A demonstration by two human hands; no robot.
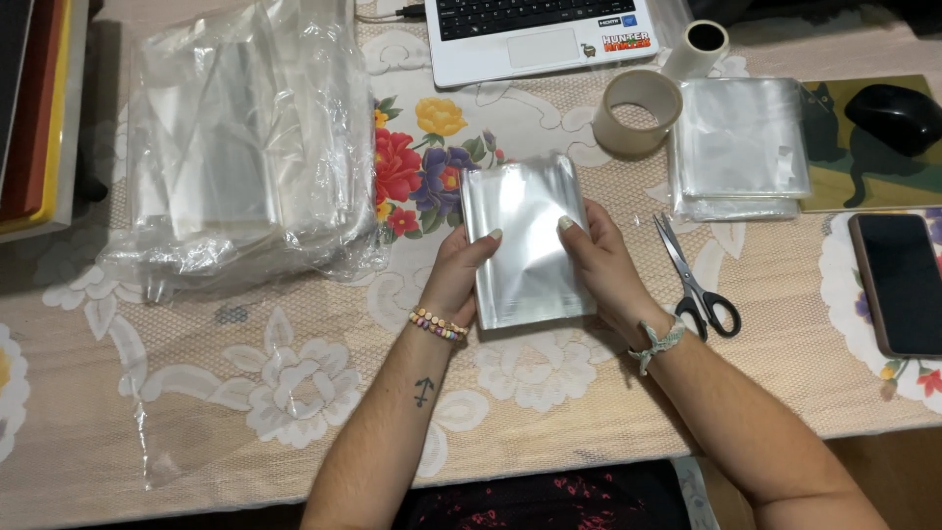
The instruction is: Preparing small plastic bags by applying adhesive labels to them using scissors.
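Floral beige lace cloth on the tabletop (294, 393)

Red, yellow and purple flowers; black-handled steel scissors (695, 280); white laptop (535, 39); clear glossy plastic sleeve (525, 240).

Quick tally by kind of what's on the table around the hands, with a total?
Clear sleeve held in both hands: 1
Piles of clear plastic bags: 2
Tape rolls: 2
Scissors: 1
Laptop: 1
Phone: 1
Mouse: 1
Total: 9

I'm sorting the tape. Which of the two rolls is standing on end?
The narrow white roll beside the laptop; its dark core hole faces up. The wider tan roll lies flat on the tablecloth.
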